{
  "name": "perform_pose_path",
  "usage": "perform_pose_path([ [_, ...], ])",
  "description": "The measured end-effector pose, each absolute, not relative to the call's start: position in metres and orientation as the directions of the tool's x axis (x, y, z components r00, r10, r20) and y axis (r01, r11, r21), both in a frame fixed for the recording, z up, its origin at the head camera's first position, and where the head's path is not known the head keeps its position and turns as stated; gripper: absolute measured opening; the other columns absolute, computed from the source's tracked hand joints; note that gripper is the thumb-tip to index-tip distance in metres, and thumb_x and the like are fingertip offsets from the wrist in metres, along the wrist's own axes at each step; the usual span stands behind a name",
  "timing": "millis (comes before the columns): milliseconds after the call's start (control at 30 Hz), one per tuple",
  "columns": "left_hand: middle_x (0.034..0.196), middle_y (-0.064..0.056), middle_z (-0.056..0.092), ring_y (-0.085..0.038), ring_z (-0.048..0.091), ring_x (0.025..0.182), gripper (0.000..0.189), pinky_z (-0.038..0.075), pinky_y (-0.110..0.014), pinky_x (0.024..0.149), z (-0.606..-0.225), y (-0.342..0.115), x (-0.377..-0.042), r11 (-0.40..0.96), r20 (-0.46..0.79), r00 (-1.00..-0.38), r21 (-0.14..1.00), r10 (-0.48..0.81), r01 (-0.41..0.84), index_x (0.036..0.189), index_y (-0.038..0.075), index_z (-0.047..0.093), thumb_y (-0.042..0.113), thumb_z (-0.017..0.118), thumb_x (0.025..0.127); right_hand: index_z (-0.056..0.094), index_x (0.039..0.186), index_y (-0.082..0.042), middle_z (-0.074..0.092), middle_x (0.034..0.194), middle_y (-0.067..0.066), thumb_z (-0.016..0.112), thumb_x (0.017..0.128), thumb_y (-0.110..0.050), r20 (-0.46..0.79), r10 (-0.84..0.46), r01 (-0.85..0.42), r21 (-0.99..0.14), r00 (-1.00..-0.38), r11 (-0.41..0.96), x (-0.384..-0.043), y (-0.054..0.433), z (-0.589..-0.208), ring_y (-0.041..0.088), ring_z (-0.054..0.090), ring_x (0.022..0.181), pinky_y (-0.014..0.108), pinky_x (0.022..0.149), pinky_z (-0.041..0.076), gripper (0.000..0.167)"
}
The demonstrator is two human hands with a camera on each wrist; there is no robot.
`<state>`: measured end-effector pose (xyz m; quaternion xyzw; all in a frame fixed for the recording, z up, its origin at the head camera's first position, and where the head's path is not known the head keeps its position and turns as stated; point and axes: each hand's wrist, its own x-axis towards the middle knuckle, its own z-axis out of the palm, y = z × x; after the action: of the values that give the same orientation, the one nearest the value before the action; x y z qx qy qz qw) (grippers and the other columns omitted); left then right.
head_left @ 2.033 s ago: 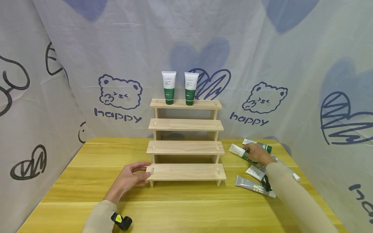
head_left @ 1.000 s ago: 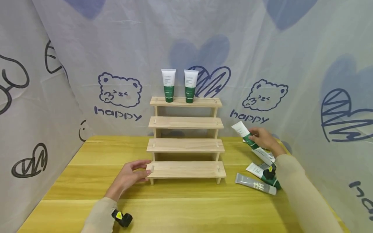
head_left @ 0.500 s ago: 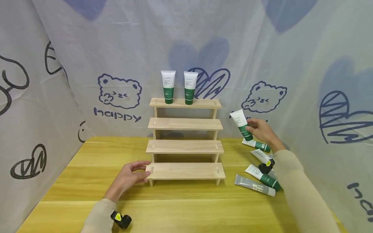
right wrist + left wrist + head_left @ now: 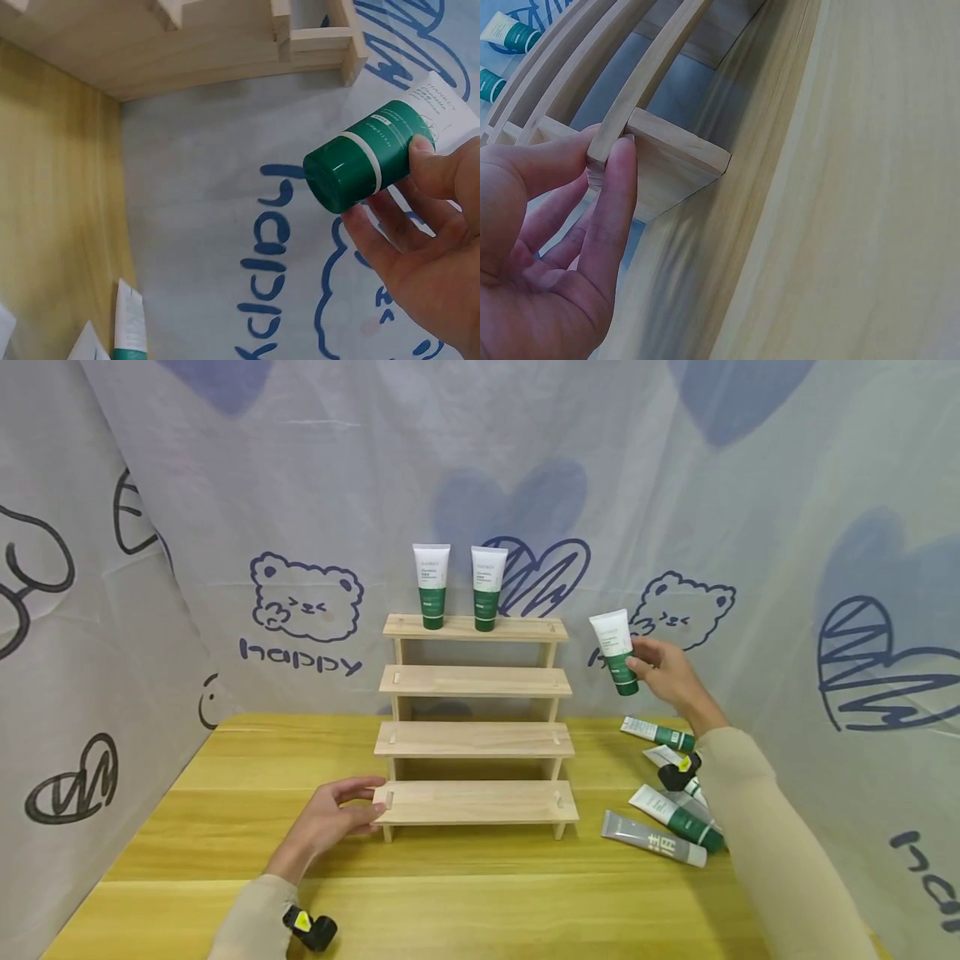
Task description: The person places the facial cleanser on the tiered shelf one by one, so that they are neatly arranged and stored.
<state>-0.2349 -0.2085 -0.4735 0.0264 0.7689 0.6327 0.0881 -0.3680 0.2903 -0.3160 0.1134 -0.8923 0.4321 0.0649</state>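
A white and green squeeze tube [image 4: 615, 652] is pinched in my right hand [image 4: 667, 675], up in the air to the right of the stepped wooden rack. Its green cap points down and the tube leans slightly; the right wrist view shows the cap [image 4: 341, 180] and my thumb on the green part. My left hand [image 4: 330, 818] grips the left end of the rack's lowest shelf [image 4: 476, 803], thumb on one face and finger on the other in the left wrist view. Two matching tubes, a left one [image 4: 432, 587] and a right one [image 4: 487, 588], stand cap down on the top shelf.
On the table [image 4: 450, 910], right of the rack, lie several tubes: a grey one [image 4: 652, 838], a white and green one [image 4: 675, 818], and another farther back [image 4: 658, 733]. My right forearm partly covers some. A printed cloth [image 4: 315, 485] hangs close behind the rack.
My right hand has picked up a white and green tube from the pile, lifted it and turned it closer to upright, moving it up beside the rack. My left hand stays on the lowest shelf.
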Motion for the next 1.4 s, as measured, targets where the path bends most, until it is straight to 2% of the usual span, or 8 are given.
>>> perform_pose_path([
  [200, 0.141, -0.025, 0.054, -0.017, 0.072, 0.097, 0.056, 0.066, -0.032, 0.084, -0.473, -0.209, -0.235, 0.2, -0.103, -0.983, 0.977, 0.15, -0.072, 0.146, 0.003, 0.056, 0.017, 0.076, 0.095, 0.044, 0.154, -0.003, 0.054, 0.15, 0.026, 0.049, 0.11, -0.014, 0.24, -0.114, -0.26, -0.757, -0.964, 0.599, -0.37, 0.282, -0.304, 0.042, 0.059, 0.126, 0.046, 0.099, 0.051, 0.045],
  [367, 0.141, -0.025, 0.054, -0.017, 0.072, 0.097, 0.056, 0.066, -0.031, 0.083, -0.474, -0.209, -0.235, 0.199, -0.105, -0.984, 0.977, 0.147, -0.074, 0.146, 0.003, 0.056, 0.017, 0.076, 0.095, 0.044, 0.154, -0.005, 0.052, 0.152, 0.022, 0.05, 0.11, -0.016, 0.24, -0.112, -0.261, -0.788, -0.964, 0.558, -0.371, 0.272, -0.297, 0.039, 0.054, 0.135, 0.056, 0.115, 0.047, 0.046],
  [433, 0.142, -0.025, 0.054, -0.017, 0.072, 0.098, 0.056, 0.066, -0.031, 0.084, -0.474, -0.209, -0.235, 0.2, -0.107, -0.984, 0.977, 0.144, -0.077, 0.146, 0.003, 0.056, 0.017, 0.076, 0.095, 0.044, 0.154, -0.005, 0.053, 0.152, 0.022, 0.051, 0.109, -0.015, 0.243, -0.116, -0.267, -0.803, -0.963, 0.533, -0.373, 0.268, -0.295, 0.038, 0.054, 0.136, 0.057, 0.118, 0.046, 0.046],
  [900, 0.142, -0.026, 0.053, -0.017, 0.071, 0.098, 0.055, 0.066, -0.031, 0.085, -0.476, -0.21, -0.236, 0.196, -0.105, -0.985, 0.978, 0.141, -0.076, 0.145, 0.003, 0.057, 0.016, 0.076, 0.095, 0.046, 0.152, -0.004, 0.057, 0.148, 0.021, 0.051, 0.109, -0.013, 0.279, -0.118, -0.299, -0.803, -0.953, 0.515, -0.391, 0.241, -0.286, 0.037, 0.059, 0.131, 0.05, 0.114, 0.052, 0.044],
  [1400, 0.141, -0.026, 0.054, -0.016, 0.071, 0.098, 0.054, 0.066, -0.029, 0.084, -0.476, -0.208, -0.236, 0.198, -0.105, -0.985, 0.977, 0.137, -0.077, 0.144, 0.004, 0.058, 0.016, 0.076, 0.095, 0.045, 0.15, 0.001, 0.055, 0.149, 0.024, 0.048, 0.108, -0.005, 0.31, -0.137, -0.339, -0.846, -0.941, 0.411, -0.409, 0.208, -0.273, 0.038, 0.058, 0.133, 0.047, 0.113, 0.053, 0.043],
])
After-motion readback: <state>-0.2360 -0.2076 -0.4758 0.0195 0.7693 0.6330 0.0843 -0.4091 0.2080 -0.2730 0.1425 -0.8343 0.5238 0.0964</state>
